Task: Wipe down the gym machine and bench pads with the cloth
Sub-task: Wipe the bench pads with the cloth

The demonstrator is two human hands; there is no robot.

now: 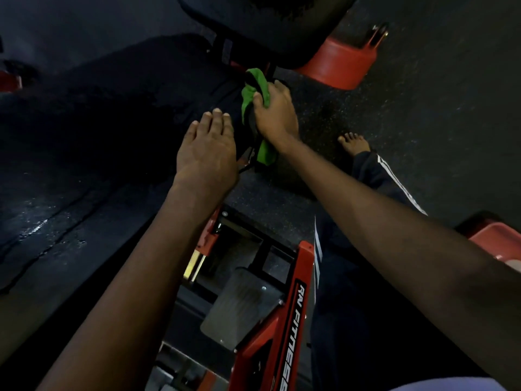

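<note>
A long black bench pad (118, 122) runs from the lower left toward the upper middle, its surface dark and shiny with wet streaks. My left hand (207, 153) lies flat on the pad's right edge, fingers together and extended, holding nothing. My right hand (273, 111) is closed on a green cloth (255, 88) and presses it against the pad's side edge; part of the cloth hangs below my wrist. A second black pad (267, 26) sits above, at the top middle.
The red machine frame (290, 320) with white lettering and a grey metal footplate (242, 306) is below my arms. Red frame feet (338, 66) stand on the speckled black rubber floor (437, 108). My bare right foot (353, 142) and striped trouser leg are to the right.
</note>
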